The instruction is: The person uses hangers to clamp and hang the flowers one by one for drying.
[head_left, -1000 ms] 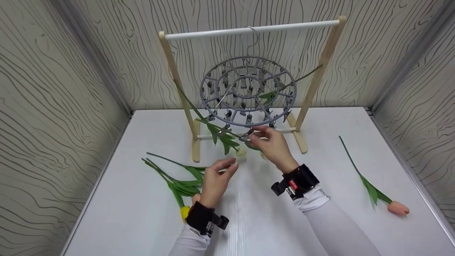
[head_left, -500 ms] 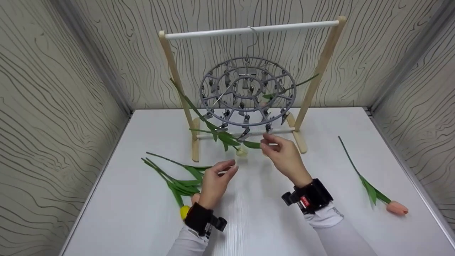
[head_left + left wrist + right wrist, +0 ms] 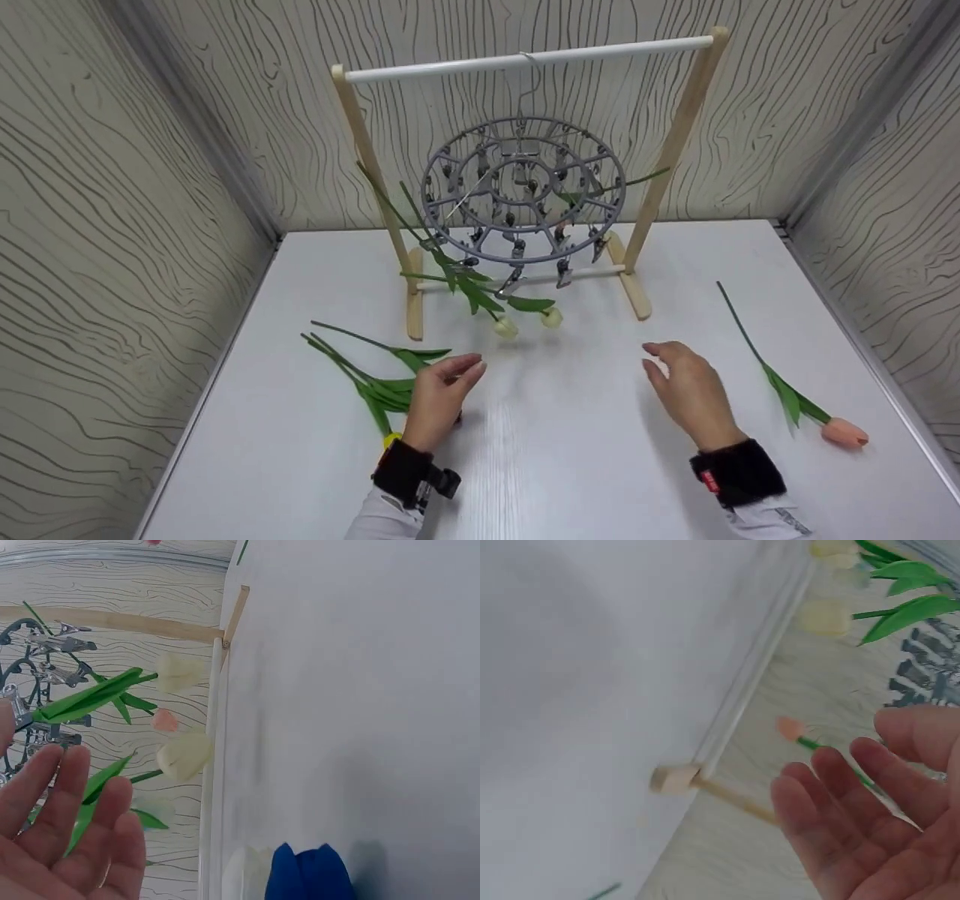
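Two white tulips, a left one and a right one, hang from clips at the front left of the round grey clip hanger. My left hand is below them over the table, fingers loosely bent, holding nothing. Close by it lie tulips with green leaves and a yellow bloom, partly covered by the hand. A blue tulip bloom shows in the left wrist view. Over the right part of the table, my right hand is apart from everything, its fingers relaxed, nothing in them.
The hanger hooks onto the white bar of a wooden stand. A peach tulip lies on the table at the right. Another peach tulip hangs at the hanger's back. Patterned panels enclose the table.
My right hand has let go of the clip and drawn back down to the right. The right white tulip now hangs in full view. My left hand has lowered slightly.
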A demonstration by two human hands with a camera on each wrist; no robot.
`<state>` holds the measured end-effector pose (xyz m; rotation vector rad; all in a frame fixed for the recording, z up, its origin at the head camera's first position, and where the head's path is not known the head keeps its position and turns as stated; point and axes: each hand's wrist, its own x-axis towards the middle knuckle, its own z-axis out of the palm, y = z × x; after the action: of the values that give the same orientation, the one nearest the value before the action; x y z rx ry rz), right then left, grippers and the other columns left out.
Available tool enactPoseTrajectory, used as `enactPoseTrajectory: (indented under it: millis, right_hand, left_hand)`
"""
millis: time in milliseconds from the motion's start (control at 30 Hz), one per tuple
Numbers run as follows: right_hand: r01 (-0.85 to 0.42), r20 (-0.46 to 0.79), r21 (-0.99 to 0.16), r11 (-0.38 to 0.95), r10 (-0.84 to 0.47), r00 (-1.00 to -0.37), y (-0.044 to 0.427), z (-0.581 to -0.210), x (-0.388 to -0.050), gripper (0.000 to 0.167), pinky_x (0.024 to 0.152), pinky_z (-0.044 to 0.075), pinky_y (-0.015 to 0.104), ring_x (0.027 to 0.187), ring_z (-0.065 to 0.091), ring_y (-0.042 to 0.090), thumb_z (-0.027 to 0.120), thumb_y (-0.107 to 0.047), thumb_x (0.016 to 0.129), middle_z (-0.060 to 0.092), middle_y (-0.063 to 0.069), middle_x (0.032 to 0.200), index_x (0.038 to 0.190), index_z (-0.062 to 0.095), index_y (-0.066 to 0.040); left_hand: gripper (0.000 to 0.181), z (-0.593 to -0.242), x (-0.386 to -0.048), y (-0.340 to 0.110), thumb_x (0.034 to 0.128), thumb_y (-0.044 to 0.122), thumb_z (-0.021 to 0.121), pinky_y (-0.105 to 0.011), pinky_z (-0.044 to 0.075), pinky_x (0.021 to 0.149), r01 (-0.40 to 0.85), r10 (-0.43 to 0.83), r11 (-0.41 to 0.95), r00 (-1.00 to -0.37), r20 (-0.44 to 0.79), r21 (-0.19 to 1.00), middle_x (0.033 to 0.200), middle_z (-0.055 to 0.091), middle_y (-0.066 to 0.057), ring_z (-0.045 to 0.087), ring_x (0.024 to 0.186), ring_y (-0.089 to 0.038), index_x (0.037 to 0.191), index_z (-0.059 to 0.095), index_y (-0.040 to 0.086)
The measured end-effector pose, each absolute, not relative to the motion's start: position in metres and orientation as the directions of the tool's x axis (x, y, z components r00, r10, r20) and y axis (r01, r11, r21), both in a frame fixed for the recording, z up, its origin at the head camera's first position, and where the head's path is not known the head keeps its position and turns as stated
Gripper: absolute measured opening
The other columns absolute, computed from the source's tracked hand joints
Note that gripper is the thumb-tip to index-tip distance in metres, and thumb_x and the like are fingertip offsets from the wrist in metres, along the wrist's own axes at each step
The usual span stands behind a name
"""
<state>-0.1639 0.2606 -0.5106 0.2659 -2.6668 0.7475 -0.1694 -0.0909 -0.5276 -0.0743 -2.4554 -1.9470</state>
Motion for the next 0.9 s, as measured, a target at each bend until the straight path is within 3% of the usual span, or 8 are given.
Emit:
enactPoseTrajectory:
  millis: [133, 333, 500, 700, 900]
  right_hand:
    - [-0.195, 0.41, -0.323, 0.926, -0.049, -0.911, 0.315, -0.522, -0.159, 0.016, 0.066, 0.057, 0.054, 0.083, 0.07, 0.045, 0.074, 0.003, 0.088, 0.071, 0.028, 0.094, 0.103, 0.074, 0.008]
    - [-0.083, 0.312, -0.309, 0.947, 0.018, -0.95, 0.39, -0.539, -0.163, 0.015, 0.049, 0.051, 0.052, 0.067, 0.065, 0.047, 0.07, 0.006, 0.087, 0.067, 0.033, 0.084, 0.099, 0.07, 0.015]
    - [-0.011, 0.194, -0.293, 0.956, 0.048, -0.98, 0.434, -0.549, -0.166, 0.023, 0.048, 0.05, 0.048, 0.066, 0.065, 0.046, 0.069, -0.002, 0.09, 0.066, 0.036, 0.087, 0.101, 0.066, 0.018]
    - [0.036, 0.092, -0.285, 0.958, 0.064, -0.994, 0.452, -0.555, -0.17, 0.036, 0.053, 0.054, 0.051, 0.072, 0.066, 0.049, 0.069, -0.013, 0.094, 0.064, 0.041, 0.093, 0.103, 0.064, 0.022]
    - [0.047, 0.042, -0.322, 0.946, 0.064, -0.997, 0.446, -0.557, -0.174, 0.029, 0.048, 0.048, 0.041, 0.064, 0.063, 0.033, 0.068, -0.012, 0.094, 0.066, 0.029, 0.08, 0.096, 0.066, 0.017]
  left_hand:
    - [0.031, -0.527, -0.168, -0.093, 0.0944, 0.038, 0.075, -0.038, 0.057, 0.09, 0.011, 0.036, 0.227, -0.999, 0.002, 0.974, 0.109, 0.077, -0.003, 0.071, 0.102, -0.017, 0.112, 0.078, 0.012]
    - [0.029, -0.528, -0.163, -0.092, 0.0938, 0.038, 0.076, -0.037, 0.058, 0.088, -0.016, 0.019, 0.257, -1.0, -0.022, 0.966, 0.103, 0.077, 0.0, 0.071, 0.098, -0.015, 0.107, 0.08, 0.012]
    - [0.027, -0.528, -0.161, -0.089, 0.0932, 0.037, 0.076, -0.036, 0.056, 0.084, 0.028, 0.038, 0.268, -0.999, 0.019, 0.963, 0.098, 0.078, 0.0, 0.07, 0.095, -0.015, 0.103, 0.081, 0.012]
    - [0.025, -0.526, -0.161, -0.088, 0.094, 0.037, 0.075, -0.036, 0.055, 0.084, 0.048, 0.067, 0.277, -0.997, 0.031, 0.96, 0.097, 0.077, 0.002, 0.068, 0.095, -0.015, 0.102, 0.081, 0.013]
    - [0.024, -0.522, -0.157, -0.086, 0.0933, 0.042, 0.075, -0.042, 0.052, 0.088, 0.029, 0.055, 0.351, -0.998, 0.01, 0.936, 0.096, 0.076, 0.007, 0.068, 0.096, -0.013, 0.101, 0.082, 0.02]
